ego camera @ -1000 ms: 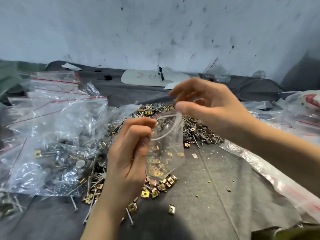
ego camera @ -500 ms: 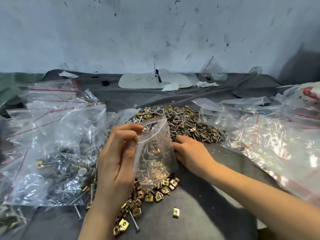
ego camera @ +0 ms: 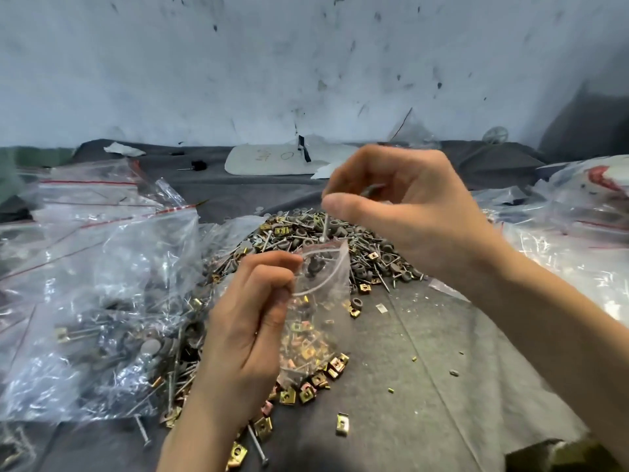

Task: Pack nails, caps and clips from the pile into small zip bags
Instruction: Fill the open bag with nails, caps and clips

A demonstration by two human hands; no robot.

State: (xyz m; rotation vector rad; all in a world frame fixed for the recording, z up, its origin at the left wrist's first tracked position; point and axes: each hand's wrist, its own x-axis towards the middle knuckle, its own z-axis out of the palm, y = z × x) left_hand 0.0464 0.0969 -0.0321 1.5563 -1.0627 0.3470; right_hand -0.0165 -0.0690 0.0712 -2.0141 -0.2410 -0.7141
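My left hand (ego camera: 245, 335) pinches the rim of a small clear zip bag (ego camera: 316, 311) and holds it up with its mouth open. Some parts show inside the bag. My right hand (ego camera: 401, 216) hovers just above the bag's mouth and pinches nails (ego camera: 325, 229) that point down into the opening. Behind both hands lies the pile (ego camera: 340, 247) of nails, grey caps and brass clips on the grey cloth. More brass clips (ego camera: 306, 390) are scattered under the bag.
Large clear bags (ego camera: 95, 301) of packed parts crowd the left side. More plastic bags (ego camera: 561, 240) lie at the right. A white sheet (ego camera: 272, 161) rests at the back by the stained wall. A single clip (ego camera: 342, 424) lies near the front on the cloth.
My right hand went down to the pile beside the bag, picked up nails, and has risen again above the bag's mouth. My left hand kept holding the bag.
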